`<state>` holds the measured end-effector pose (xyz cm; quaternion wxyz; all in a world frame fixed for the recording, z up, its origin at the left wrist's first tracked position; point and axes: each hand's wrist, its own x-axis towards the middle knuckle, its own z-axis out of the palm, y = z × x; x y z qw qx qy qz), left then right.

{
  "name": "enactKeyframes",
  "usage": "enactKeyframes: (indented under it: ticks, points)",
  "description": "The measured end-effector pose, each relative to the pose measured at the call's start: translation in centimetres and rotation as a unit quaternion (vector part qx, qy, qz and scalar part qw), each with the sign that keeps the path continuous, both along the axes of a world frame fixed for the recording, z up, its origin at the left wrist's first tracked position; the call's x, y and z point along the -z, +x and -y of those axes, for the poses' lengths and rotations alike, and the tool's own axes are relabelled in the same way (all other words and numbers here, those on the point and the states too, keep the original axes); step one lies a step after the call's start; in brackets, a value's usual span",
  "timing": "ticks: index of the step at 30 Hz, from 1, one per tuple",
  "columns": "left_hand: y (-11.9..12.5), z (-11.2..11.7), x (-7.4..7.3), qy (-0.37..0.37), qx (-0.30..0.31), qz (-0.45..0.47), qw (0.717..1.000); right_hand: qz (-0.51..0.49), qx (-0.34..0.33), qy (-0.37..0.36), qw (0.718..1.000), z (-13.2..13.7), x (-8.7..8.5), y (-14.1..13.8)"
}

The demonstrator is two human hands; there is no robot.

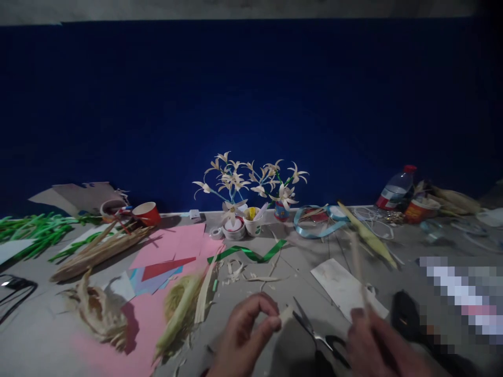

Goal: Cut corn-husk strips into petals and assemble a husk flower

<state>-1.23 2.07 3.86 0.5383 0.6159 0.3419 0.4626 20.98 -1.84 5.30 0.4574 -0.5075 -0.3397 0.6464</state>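
Observation:
My left hand (pixel 251 332) is low in the middle, thumb and forefinger pinched on a small pale piece of corn husk (pixel 286 314). To the right, blurred by motion, my right hand (pixel 379 343) is closed around a long thin pale strip (pixel 358 264) that points upward; its exact kind is not clear. Between the hands lie scissors (pixel 312 330) with dark handles, blades apart. Curled husk scraps (pixel 255 277) are strewn beyond my left hand. Behind them a green ribbon (pixel 251 253) lies twisted. Pale husk flowers (pixel 236 180) on stems stand in cups at the back.
Corn husks (pixel 98 314) and pink paper (pixel 145 324) spread on the left, near green wire stems (pixel 35 235). A white paper (pixel 346 285), blue ribbon (pixel 320 231), yellowish husk (pixel 369 235) and bottle (pixel 396 188) are on the right. A dark blue panel (pixel 251 104) rises behind.

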Motion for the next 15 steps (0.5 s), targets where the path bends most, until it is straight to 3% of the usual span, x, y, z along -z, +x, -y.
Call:
enactKeyframes:
  ticks: [1,3,6,8,10,12,15]
  points:
    - [-0.1,-0.2,0.2,-0.048,0.002,0.027,0.998,0.017,0.015,0.011,1.0,-0.3,0.3,1.1]
    - [-0.1,-0.4,0.6,-0.127,0.024,0.082,0.988,0.175,0.029,0.048,0.983,-0.9,1.3,3.0]
    - [0.2,-0.5,0.9,-0.194,0.041,0.152,0.968,0.432,0.011,0.131,0.892,-1.6,3.8,4.7]
    - [0.6,-0.5,0.9,-0.229,0.046,0.191,0.953,0.54,-0.01,0.155,0.827,-1.8,5.2,5.2]
    - [1.0,-0.4,0.8,-0.268,0.057,0.221,0.936,0.605,-0.03,0.176,0.776,-1.9,5.7,5.4]
    - [1.3,-0.3,0.6,-0.304,0.071,0.247,0.917,0.631,-0.028,0.223,0.742,-1.8,5.4,5.1]
    - [1.7,0.0,0.3,-0.355,0.107,0.285,0.884,0.589,0.018,0.308,0.747,-1.5,3.6,3.3]
